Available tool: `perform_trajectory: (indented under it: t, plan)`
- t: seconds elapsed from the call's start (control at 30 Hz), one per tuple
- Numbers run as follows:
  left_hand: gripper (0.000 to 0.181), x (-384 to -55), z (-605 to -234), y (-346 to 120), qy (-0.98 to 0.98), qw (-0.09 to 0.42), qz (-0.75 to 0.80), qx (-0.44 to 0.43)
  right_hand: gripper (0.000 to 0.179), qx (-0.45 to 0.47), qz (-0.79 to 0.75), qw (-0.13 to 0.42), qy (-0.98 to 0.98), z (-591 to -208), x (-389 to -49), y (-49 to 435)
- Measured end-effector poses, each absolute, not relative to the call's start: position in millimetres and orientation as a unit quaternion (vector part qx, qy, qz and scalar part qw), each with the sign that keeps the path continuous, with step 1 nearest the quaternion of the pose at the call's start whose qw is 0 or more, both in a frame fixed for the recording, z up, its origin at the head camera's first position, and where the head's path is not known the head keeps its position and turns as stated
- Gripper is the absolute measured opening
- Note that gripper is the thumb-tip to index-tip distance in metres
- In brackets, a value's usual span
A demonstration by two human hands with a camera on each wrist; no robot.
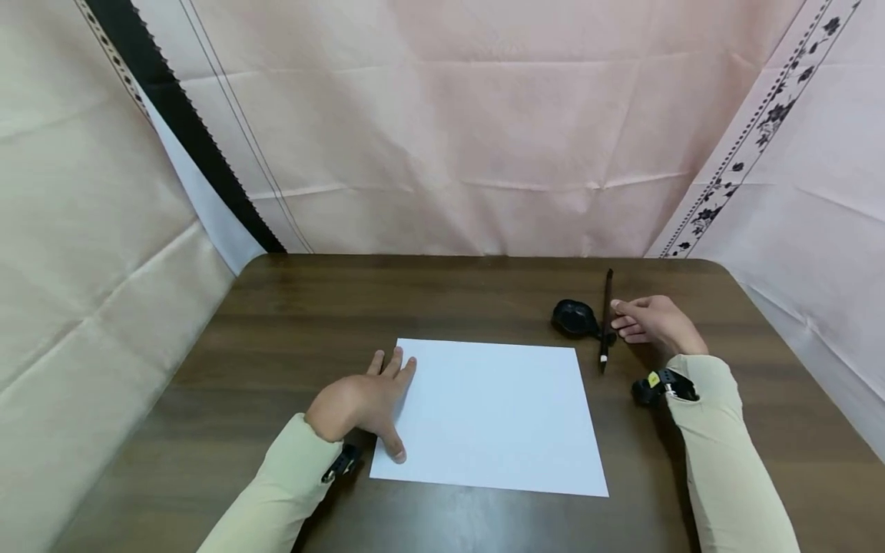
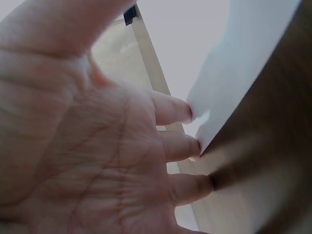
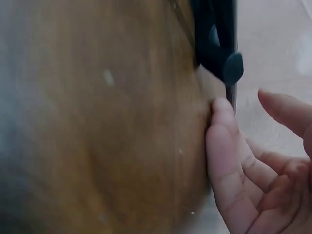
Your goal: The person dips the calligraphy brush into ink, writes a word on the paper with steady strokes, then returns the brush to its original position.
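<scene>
My left hand (image 1: 366, 402) rests with spread fingers on the left edge of a blank white sheet of paper (image 1: 491, 418). Its thumb lies on the sheet near the lower left corner; in the left wrist view, fingertips (image 2: 181, 111) meet the paper's edge. At the right, my right hand (image 1: 657, 322) is beside a slim black pen-like stick (image 1: 606, 319) with a white band near its lower end. The right wrist view shows thumb and fingers apart, nothing between them, close to a dark round-ended piece (image 3: 233, 68). A rounded glossy black object (image 1: 575, 318) sits left of the stick.
The brown wooden table (image 1: 290, 330) ends at a straight far edge with rounded corners. Pale cloth (image 1: 484, 153) hangs behind it and along both sides. A dark wrist device (image 1: 653, 388) is strapped on the right sleeve, another (image 1: 342, 463) on the left.
</scene>
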State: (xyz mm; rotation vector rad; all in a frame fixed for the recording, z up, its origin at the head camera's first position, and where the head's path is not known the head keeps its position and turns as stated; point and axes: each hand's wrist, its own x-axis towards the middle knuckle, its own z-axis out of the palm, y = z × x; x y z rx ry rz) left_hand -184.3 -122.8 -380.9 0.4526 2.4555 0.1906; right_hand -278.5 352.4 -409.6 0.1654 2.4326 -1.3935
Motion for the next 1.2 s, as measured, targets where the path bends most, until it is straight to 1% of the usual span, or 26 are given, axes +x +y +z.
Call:
perform_trajectory:
  t: [0.13, 0.27, 0.6, 0.77, 0.97, 1.1, 1.2]
  plan:
    - [0.143, -181.1, -384.6, -118.3, 0.93, 0.313, 0.075, 0.178, 0.067, 0.054, -0.463, 0.191, 0.864, -412.3, -276.2, 359.9]
    - [0.143, -179.4, -384.1, -117.4, 0.932, 0.311, 0.066, 0.175, 0.067, 0.047, -0.445, 0.205, 0.87, -411.7, -277.0, 358.5]
    - [0.144, -177.1, -384.0, -118.8, 0.931, 0.316, 0.067, 0.17, 0.056, 0.055, -0.43, 0.202, 0.878, -413.1, -279.3, 348.2]
    - [0.144, -178.6, -382.8, -117.2, 0.934, 0.31, 0.051, 0.172, 0.049, 0.056, -0.424, 0.204, 0.881, -415.1, -281.7, 347.4]
    - [0.14, -186.0, -379.0, -117.4, 0.939, 0.284, 0.021, 0.195, 0.038, 0.053, -0.491, 0.205, 0.845, -411.7, -285.4, 354.8]
    - [0.133, -194.1, -377.6, -127.7, 0.935, 0.28, 0.062, 0.208, 0.036, 0.056, -0.544, 0.199, 0.813, -408.4, -285.6, 362.2]
    - [0.134, -200.8, -376.7, -141.3, 0.93, 0.285, 0.1, 0.21, 0.036, 0.06, -0.572, 0.2, 0.793, -405.8, -285.7, 363.0]
